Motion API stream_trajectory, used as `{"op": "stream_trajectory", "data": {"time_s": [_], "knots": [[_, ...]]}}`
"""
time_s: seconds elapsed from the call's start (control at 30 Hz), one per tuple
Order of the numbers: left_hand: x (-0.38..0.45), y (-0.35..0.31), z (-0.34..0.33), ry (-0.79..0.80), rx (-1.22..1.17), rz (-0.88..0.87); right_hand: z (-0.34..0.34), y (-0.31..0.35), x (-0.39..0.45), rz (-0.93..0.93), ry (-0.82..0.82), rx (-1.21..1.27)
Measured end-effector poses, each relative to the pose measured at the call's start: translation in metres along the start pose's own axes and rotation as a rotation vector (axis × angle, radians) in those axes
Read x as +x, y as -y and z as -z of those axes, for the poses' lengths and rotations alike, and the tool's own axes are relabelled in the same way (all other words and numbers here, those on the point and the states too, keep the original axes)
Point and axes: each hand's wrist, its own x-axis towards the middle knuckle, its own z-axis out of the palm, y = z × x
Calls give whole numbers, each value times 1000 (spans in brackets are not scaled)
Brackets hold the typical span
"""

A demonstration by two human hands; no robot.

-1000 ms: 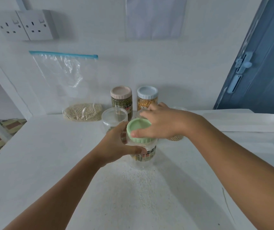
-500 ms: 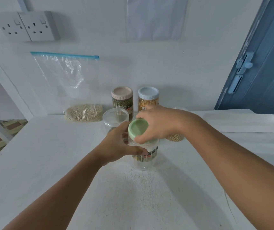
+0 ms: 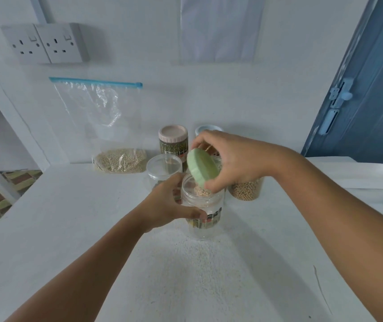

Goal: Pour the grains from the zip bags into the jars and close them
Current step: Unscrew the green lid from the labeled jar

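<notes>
Two hands meet over one clear jar (image 3: 203, 212) near the middle of the white table (image 3: 69, 228) in the head view. The left hand (image 3: 165, 203) wraps the jar's side from its 9 o'clock, thumb across the front wall above the printed label, fingers curled round the far side. The right hand (image 3: 230, 161) pinches a pale green lid (image 3: 202, 168) between thumb and fingertips; the lid is tilted steeply, lifted clear of the jar mouth at about the jar's 12 o'clock, its flat top facing left. Inside the open jar a small heap of pale grains (image 3: 201, 192) shows through the mouth.

At the jar's 10 o'clock, just beside it, stands a second clear jar (image 3: 163, 168) with a transparent lid. Behind that, a pink-lidded jar (image 3: 173, 141) holds dark green grains. A blue-lidded jar (image 3: 206, 130) at 12 o'clock is mostly hidden by the right hand. At the jar's 2 o'clock sits a heap of tan round grains (image 3: 246, 189) in clear wrapping, partly behind the right wrist; whether it is a bag or a jar cannot be told.

Well off at 10 o'clock, a zip bag (image 3: 102, 117) with a blue seal leans upright against the wall, pale grains settled in its bottom. Twin wall sockets (image 3: 44, 44) sit above it, and a blue door (image 3: 367, 101) stands at 2 o'clock.
</notes>
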Motion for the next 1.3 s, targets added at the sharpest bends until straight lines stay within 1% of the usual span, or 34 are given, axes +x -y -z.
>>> {"op": "stream_trajectory", "data": {"time_s": [0.1,0.17,0.23,0.3,0.33,0.43,0.53,0.67,0.73,0.83,0.93,1.0,1.17,1.3], "knots": [[0,0,-1,-9,10,15,-12,-29,-24,-43,-130,259],[0,0,-1,-20,26,31,-24,-51,-43,-69,-259,536],[0,0,0,-24,37,39,-40,-72,-60,-109,-428,837],[0,-1,-1,-16,38,39,-63,-94,-71,-200,-548,1037],[0,-2,-1,-11,36,33,-77,-103,-75,-260,-568,1075],[-2,-4,-4,-12,23,10,-118,-125,-86,-386,-508,1037],[-4,-5,-5,-12,17,0,-143,-137,-97,-428,-424,924],[-4,-7,-5,-15,22,-3,-148,-151,-111,-458,-294,579],[-4,-8,-6,-20,32,-5,-146,-157,-115,-482,-208,466],[-5,-7,-7,-25,40,-2,-143,-160,-116,-490,-110,356],[-4,-8,-7,-28,37,2,-137,-160,-111,-468,-26,318],[-5,-8,-8,-24,34,2,-134,-157,-105,-455,-10,318],[-6,-10,-9,-24,25,5,-141,-147,-93,-423,-46,247],[-7,-8,-12,-27,10,21,-141,-147,-91,-426,-54,238]]}}
